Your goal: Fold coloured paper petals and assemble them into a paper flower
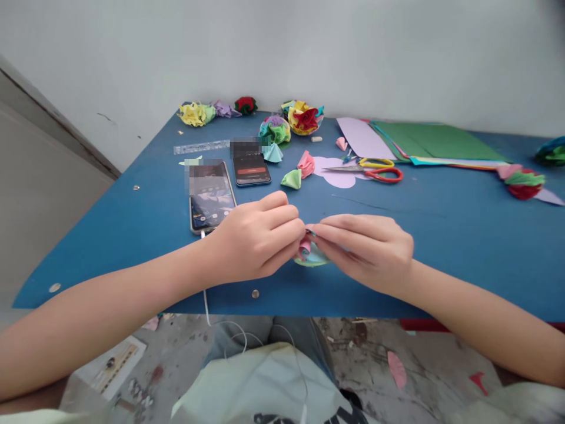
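Observation:
My left hand (pixel 256 241) and my right hand (pixel 366 247) meet near the front edge of the blue table (pixel 463 235). Both pinch a small folded paper piece (pixel 305 246), pink with a pale green and blue part under it. The fingertips of both hands are pressed together on it, and most of the paper is hidden by my fingers. Two phones lie just behind my left hand: one with a cable (pixel 210 197) and a smaller one (pixel 251 168).
Cone-shaped paper petals, green (pixel 292 179), pink (pixel 306 163) and light blue (pixel 272 153), lie behind my hands. Scissors (pixel 375 171) rest on a lilac cutout. Coloured paper sheets (pixel 432 144), finished paper flowers (pixel 304 118) and a clear ruler (pixel 200 146) lie further back.

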